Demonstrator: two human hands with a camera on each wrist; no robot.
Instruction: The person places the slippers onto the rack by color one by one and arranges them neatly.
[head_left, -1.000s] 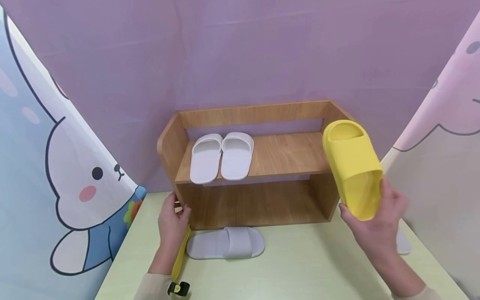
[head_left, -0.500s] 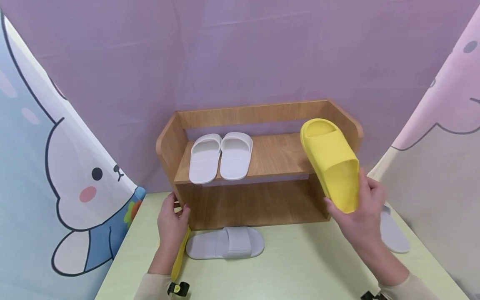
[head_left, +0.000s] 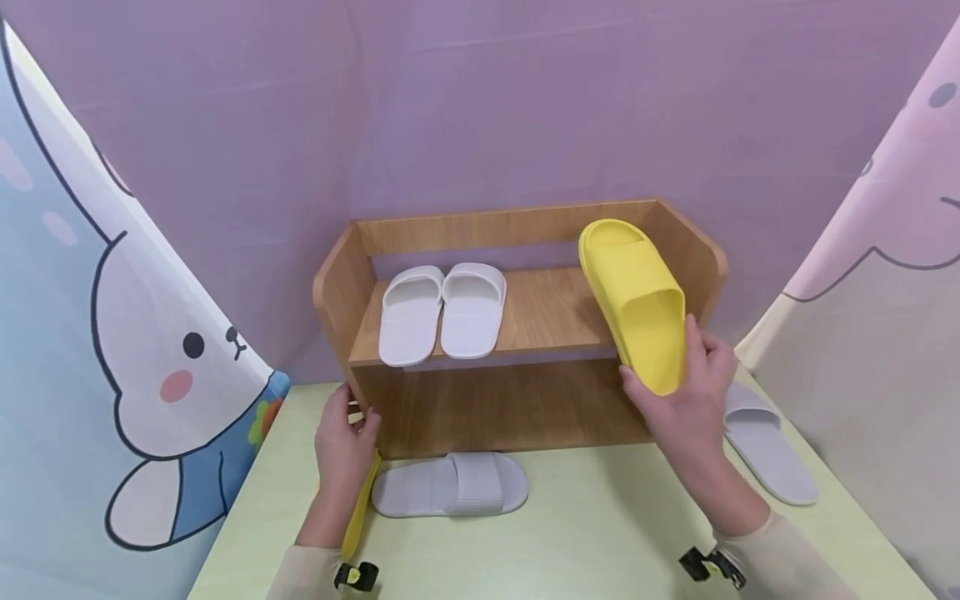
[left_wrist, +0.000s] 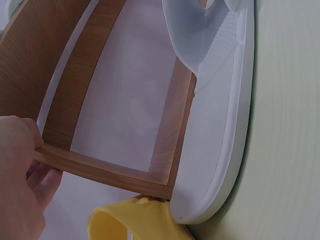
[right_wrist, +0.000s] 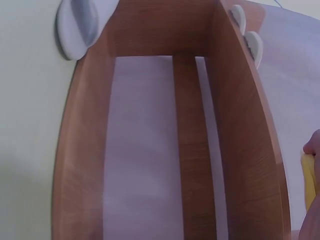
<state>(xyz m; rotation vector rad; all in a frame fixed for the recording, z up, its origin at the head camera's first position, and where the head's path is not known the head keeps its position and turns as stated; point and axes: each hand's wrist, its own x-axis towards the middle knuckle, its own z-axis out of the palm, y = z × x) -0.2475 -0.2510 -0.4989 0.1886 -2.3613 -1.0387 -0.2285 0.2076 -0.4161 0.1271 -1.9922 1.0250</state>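
Observation:
My right hand (head_left: 686, 396) grips a yellow slide slipper (head_left: 633, 292) by its heel end, toe pointing up and back, over the right part of the upper shelf. In the right wrist view only a sliver of that slipper (right_wrist: 308, 180) shows at the right edge. My left hand (head_left: 347, 442) pinches the left side panel of the wooden shoe rack (head_left: 506, 225), thumb inside and fingers outside, as the left wrist view (left_wrist: 20, 170) also shows. A pair of white slippers (head_left: 441, 321) sits side by side on the upper shelf's left half.
A grey slipper (head_left: 450, 485) lies crosswise before the rack. Another grey slipper (head_left: 772, 450) rests right of it on the pale table (head_left: 555, 542). A second yellow slipper (left_wrist: 140, 220) is beside the rack's left end, partly hidden by my left arm. A purple backdrop (head_left: 510, 100) stands behind.
My right hand has carried the yellow slipper leftward and slightly up, from beside the rack's right end to over the upper shelf. The grey slipper at right is now uncovered. My left hand stays put.

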